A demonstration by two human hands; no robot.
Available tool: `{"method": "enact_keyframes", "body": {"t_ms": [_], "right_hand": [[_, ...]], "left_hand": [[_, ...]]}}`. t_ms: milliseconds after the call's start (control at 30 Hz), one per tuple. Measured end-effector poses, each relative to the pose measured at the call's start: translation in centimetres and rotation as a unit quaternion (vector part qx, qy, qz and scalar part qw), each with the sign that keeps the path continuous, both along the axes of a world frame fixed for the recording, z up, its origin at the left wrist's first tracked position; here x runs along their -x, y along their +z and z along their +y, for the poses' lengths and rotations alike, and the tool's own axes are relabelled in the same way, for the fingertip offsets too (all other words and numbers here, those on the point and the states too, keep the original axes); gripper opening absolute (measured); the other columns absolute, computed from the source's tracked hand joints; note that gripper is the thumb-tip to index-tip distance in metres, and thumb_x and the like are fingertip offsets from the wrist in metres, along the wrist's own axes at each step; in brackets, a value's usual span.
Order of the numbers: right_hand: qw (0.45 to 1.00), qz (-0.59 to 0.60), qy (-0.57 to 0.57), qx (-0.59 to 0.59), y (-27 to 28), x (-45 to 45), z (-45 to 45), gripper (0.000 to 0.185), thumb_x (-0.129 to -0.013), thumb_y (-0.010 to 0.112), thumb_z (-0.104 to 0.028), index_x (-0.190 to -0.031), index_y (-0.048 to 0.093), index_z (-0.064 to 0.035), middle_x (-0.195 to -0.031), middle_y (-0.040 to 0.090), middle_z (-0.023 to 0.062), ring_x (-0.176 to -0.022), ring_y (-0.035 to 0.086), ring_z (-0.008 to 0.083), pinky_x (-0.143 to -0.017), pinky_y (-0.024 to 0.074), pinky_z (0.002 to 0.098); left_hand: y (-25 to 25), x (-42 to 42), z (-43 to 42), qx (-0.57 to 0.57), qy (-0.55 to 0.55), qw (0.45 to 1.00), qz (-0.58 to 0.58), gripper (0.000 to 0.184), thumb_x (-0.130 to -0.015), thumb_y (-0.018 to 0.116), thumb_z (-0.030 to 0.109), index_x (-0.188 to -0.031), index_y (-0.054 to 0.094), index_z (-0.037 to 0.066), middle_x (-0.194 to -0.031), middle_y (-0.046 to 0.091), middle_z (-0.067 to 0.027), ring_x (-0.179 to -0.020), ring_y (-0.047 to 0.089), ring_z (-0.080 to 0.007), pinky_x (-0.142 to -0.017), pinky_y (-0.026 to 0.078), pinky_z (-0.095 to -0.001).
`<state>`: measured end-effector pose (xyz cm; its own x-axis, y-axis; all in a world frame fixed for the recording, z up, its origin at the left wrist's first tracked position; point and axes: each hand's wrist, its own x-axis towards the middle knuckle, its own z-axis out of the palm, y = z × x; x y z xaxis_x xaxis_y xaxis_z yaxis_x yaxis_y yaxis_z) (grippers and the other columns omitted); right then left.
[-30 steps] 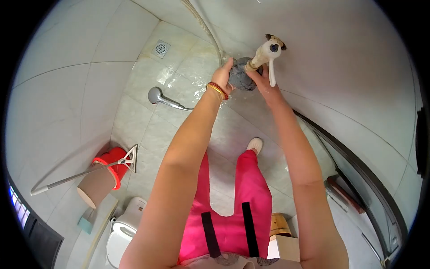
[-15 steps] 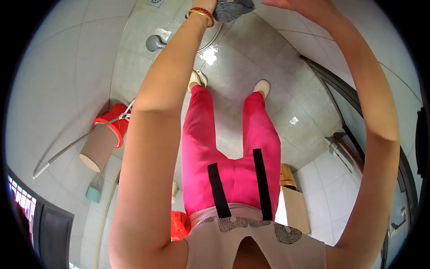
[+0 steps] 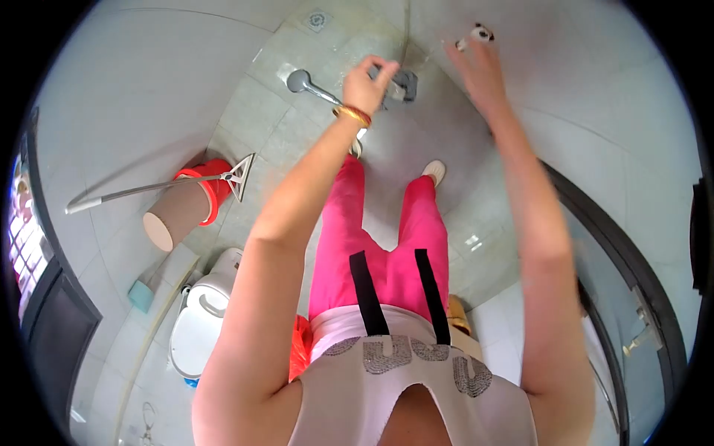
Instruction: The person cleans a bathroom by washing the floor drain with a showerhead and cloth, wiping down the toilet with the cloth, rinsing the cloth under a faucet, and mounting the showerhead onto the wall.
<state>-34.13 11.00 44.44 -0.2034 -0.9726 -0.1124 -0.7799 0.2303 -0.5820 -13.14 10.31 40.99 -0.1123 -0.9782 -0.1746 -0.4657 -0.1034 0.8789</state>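
Observation:
My left hand [image 3: 366,88], with a red and gold bracelet at its wrist, is closed on a crumpled grey cloth [image 3: 406,85]. The cloth hangs at its fingertips, above the tiled floor. To the right, my right hand [image 3: 480,78] is raised before the wall, its fingers stretched and somewhat blurred. Just past those fingers is a small white-and-black thing [image 3: 482,33] that seems to be on the wall; I cannot tell whether they touch it. A shower head [image 3: 299,81] with a silver handle lies left of my left hand, its hose partly hidden.
A squeegee [image 3: 236,177] leans across a red bucket [image 3: 217,195] and a beige bin [image 3: 165,224] on the left. Below them is a white toilet [image 3: 195,338]. A floor drain [image 3: 317,21] lies at the far end. On the right stands a dark-framed door [image 3: 599,212].
The camera view has shifted, bringing the toilet into sight. My left hand appears lower with the grey cloth. My right hand has turned upward, near the white-and-black thing.

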Motion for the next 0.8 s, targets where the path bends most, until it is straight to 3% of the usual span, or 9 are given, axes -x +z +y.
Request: {"method": "enact_keyframes", "body": {"t_ms": [33,67,133,167,233,333,467,533,800], "right_hand": [[0.944,-0.279,-0.138,-0.107,0.5,-1.0,2.4,0.068,-0.077,0.054,-0.054,-0.124,0.043,-0.0061,-0.120,0.046,0.0139,-0.109,0.044,0.0283,-0.088,0.0382,0.0398],[0.783,-0.524,-0.262,-0.209,1.4,-2.0,5.0,0.068,-0.076,0.057,-0.054,-0.124,0.044,-0.0078,-0.118,0.047,0.0120,-0.105,0.048,0.0278,-0.085,0.0403,0.0402],[0.614,-0.654,-0.343,-0.279,4.2,-4.2,8.4,0.063,-0.078,0.057,-0.049,-0.124,0.044,-0.0084,-0.116,0.050,0.0128,-0.105,0.049,0.0270,-0.084,0.0418,0.0413],[0.618,-0.654,-0.339,-0.274,3.9,-4.2,9.0,0.063,-0.078,0.057,-0.049,-0.124,0.044,-0.0084,-0.116,0.050,0.0128,-0.105,0.049,0.0270,-0.084,0.0418,0.0413],[0.527,-0.757,-0.339,-0.185,4.0,-3.7,9.7,0.057,-0.078,0.059,-0.041,-0.122,0.044,-0.0082,-0.109,0.054,0.0158,-0.099,0.052,0.0276,-0.084,0.0433,0.0385],[0.565,-0.769,-0.279,-0.103,8.8,-3.2,8.7,0.040,-0.079,0.060,-0.032,-0.111,0.051,-0.0097,-0.097,0.058,0.0114,-0.090,0.056,0.0234,-0.080,0.0449,0.0358],[0.572,-0.759,-0.313,0.001,13.1,-3.4,7.9,0.018,-0.080,0.058,-0.021,-0.090,0.056,-0.0065,-0.090,0.057,0.0064,-0.084,0.056,0.0187,-0.076,0.0450,0.0330],[0.572,-0.750,-0.331,0.040,14.6,-4.3,6.3,0.014,-0.079,0.058,-0.016,-0.087,0.054,-0.0045,-0.084,0.055,0.0057,-0.080,0.054,0.0172,-0.073,0.0444,0.0309],[0.755,-0.579,-0.273,0.145,20.6,-13.7,-0.1,0.004,-0.068,0.054,-0.007,-0.069,0.052,-0.0036,-0.065,0.046,0.0017,-0.063,0.044,0.0111,-0.059,0.0391,0.0259]], "left_hand": [[1.8,0.5,0.6,0.050,-0.020,0.998,0.011,0.027,-0.075,0.066,0.030,-0.081,0.060,0.004,-0.078,0.061,-0.0125,-0.071,0.057,-0.0252,-0.065,0.044,-0.0311],[3.6,1.0,1.5,0.097,-0.039,0.994,0.022,0.023,-0.075,0.066,0.025,-0.081,0.060,0.004,-0.079,0.061,-0.0110,-0.074,0.058,-0.0230,-0.068,0.044,-0.0304],[7.3,2.2,3.0,0.181,-0.120,0.976,-0.002,0.019,-0.073,0.066,0.021,-0.078,0.059,0.004,-0.077,0.060,-0.0100,-0.074,0.057,-0.0278,-0.067,0.045,-0.0337],[8.9,2.9,3.6,0.206,-0.168,0.963,0.030,0.018,-0.073,0.066,0.020,-0.077,0.059,0.004,-0.076,0.059,-0.0100,-0.074,0.056,-0.0287,-0.067,0.045,-0.0347],[12.2,3.6,4.9,0.238,-0.213,0.946,0.063,0.018,-0.072,0.067,0.020,-0.076,0.059,0.005,-0.075,0.058,-0.0100,-0.073,0.055,-0.0295,-0.067,0.045,-0.0358],[16.4,4.6,5.9,0.282,-0.296,0.909,0.078,0.017,-0.072,0.067,0.018,-0.076,0.058,0.005,-0.074,0.058,-0.0099,-0.074,0.055,-0.0288,-0.067,0.045,-0.0363],[18.7,6.1,4.7,0.222,-0.112,0.956,0.155,0.015,-0.075,0.064,0.017,-0.076,0.059,0.003,-0.075,0.058,-0.0087,-0.065,0.055,-0.0223,-0.061,0.043,-0.0307],[19.3,6.1,2.9,-0.023,0.060,0.967,0.246,0.019,-0.082,0.060,0.019,-0.076,0.058,0.001,-0.074,0.057,-0.0026,-0.062,0.050,-0.0126,-0.059,0.041,-0.0256],[20.6,-0.5,-4.6,-0.167,0.190,0.894,0.371,0.034,-0.081,0.059,0.037,-0.074,0.056,0.004,-0.071,0.053,-0.0007,-0.066,0.046,-0.0091,-0.058,0.040,-0.0248]]}}
